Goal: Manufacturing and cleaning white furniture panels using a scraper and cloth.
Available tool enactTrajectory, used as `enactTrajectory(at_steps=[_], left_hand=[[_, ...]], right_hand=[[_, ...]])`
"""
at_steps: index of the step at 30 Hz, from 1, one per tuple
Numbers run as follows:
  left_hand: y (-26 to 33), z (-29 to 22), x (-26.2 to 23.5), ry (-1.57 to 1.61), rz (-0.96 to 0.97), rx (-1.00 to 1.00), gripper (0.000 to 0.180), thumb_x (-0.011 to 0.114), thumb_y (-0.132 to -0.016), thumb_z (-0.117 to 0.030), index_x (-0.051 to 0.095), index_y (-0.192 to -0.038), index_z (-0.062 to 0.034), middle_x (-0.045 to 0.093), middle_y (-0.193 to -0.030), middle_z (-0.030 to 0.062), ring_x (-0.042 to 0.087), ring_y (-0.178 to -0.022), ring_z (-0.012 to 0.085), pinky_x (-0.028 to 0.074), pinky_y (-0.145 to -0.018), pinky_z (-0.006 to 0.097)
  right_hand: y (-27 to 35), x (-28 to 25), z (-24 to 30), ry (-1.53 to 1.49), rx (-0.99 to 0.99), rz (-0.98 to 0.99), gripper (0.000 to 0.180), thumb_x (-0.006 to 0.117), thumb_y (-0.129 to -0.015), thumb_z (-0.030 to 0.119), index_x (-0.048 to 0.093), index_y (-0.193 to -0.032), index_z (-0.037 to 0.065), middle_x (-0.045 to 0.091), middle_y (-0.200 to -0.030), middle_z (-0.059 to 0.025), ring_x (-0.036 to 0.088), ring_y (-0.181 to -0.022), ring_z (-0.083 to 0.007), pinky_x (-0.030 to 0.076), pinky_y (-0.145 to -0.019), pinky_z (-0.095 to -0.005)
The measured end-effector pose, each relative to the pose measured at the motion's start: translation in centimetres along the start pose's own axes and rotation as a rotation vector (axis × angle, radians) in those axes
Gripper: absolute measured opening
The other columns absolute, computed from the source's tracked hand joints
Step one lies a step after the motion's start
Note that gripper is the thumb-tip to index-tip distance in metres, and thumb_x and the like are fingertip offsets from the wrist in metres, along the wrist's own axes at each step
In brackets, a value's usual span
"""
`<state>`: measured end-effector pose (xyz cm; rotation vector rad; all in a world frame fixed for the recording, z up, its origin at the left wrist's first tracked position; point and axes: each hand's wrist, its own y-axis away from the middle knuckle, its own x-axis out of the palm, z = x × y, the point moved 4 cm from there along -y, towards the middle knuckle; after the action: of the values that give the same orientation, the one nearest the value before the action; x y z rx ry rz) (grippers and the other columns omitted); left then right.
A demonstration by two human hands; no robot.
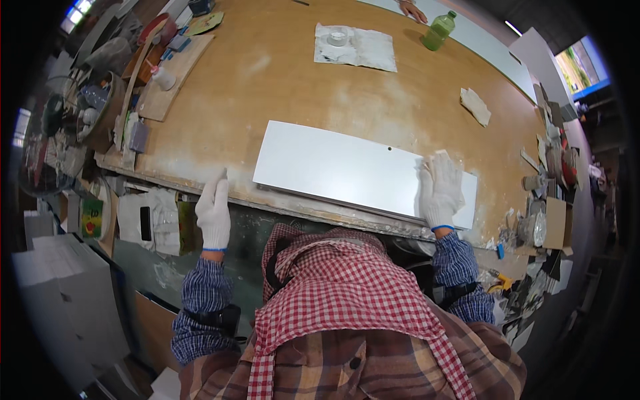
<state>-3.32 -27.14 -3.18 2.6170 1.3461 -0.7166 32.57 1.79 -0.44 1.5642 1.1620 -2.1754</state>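
Note:
A long white panel point(333, 163) lies along the near edge of the worktable, with a small dark hole close to its far edge. My right hand point(441, 188), in a white knitted glove, rests flat on the panel's right part with the fingers stretched out. Left of the panel, by the table's front edge, is my left hand point(214, 217) in a matching glove. Its fingers are pressed together and point away from me. A small greyish tip shows at the fingertips; what it belongs to is too small to make out.
On the brown worktable point(240, 100) are a tape roll point(337, 38) on a stained sheet, a green bottle point(439, 31) and a crumpled paper point(475, 107). A co-worker's hand point(413, 11) touches another white panel point(493, 53) at the far side. Tools and clutter line both ends.

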Motion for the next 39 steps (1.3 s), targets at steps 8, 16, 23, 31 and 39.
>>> enactTrajectory(at_steps=[8, 16, 23, 31, 39], left_hand=[[-8.7, -0.3, 10.9, 0.425, 0.225, -0.185, 0.049, 0.050, -0.110, -0.024, 0.048, -0.150, 0.0043, 0.053, -0.152, 0.0192, 0.052, -0.138, 0.0278, 0.040, -0.117, 0.037], [-10.1, -2.6, 14.9, -0.250, 0.300, 0.070, 0.056, 0.044, -0.109, -0.029, 0.043, -0.153, 0.0055, 0.043, -0.159, 0.0226, 0.042, -0.147, 0.0335, 0.030, -0.121, 0.035], [-12.2, -1.5, 13.5, -0.195, 0.342, 0.112, 0.057, 0.044, -0.109, -0.030, 0.040, -0.155, 0.0041, 0.038, -0.163, 0.0230, 0.036, -0.151, 0.0341, 0.026, -0.123, 0.037], [-11.3, -1.3, 14.9, -0.020, 0.335, 0.054, 0.055, 0.044, -0.109, -0.028, 0.041, -0.155, 0.0029, 0.046, -0.158, 0.0206, 0.044, -0.145, 0.0306, 0.030, -0.121, 0.036], [-10.8, -1.8, 15.2, 0.051, 0.352, 0.081, 0.052, 0.041, -0.110, -0.028, 0.046, -0.151, 0.0050, 0.055, -0.148, 0.0189, 0.054, -0.133, 0.0255, 0.040, -0.113, 0.035]], right_hand=[[-7.1, 6.0, 19.3, -0.482, -0.353, -0.022, 0.022, 0.060, -0.090, 0.028, 0.065, -0.102, 0.011, 0.063, -0.105, -0.0110, 0.058, -0.106, -0.0289, 0.041, -0.097, -0.0461], [-5.6, 5.8, 7.1, -0.234, -0.044, -0.028, 0.032, 0.056, -0.096, 0.036, 0.066, -0.112, 0.011, 0.062, -0.122, -0.0110, 0.054, -0.122, -0.0288, 0.037, -0.109, -0.0476], [-0.2, 0.7, -12.5, 0.174, 0.593, 0.019, 0.032, 0.052, -0.097, 0.035, 0.065, -0.118, 0.013, 0.059, -0.127, -0.0078, 0.052, -0.121, -0.0289, 0.034, -0.107, -0.0464], [-7.3, 7.7, 8.2, -0.226, 0.094, -0.167, 0.033, 0.056, -0.092, 0.031, 0.066, -0.111, 0.006, 0.062, -0.118, -0.0150, 0.055, -0.115, -0.0323, 0.039, -0.106, -0.0477], [-6.9, 8.0, 14.0, -0.354, -0.044, -0.227, 0.030, 0.059, -0.090, 0.031, 0.066, -0.109, 0.008, 0.062, -0.115, -0.0135, 0.056, -0.115, -0.0295, 0.039, -0.109, -0.0445]])
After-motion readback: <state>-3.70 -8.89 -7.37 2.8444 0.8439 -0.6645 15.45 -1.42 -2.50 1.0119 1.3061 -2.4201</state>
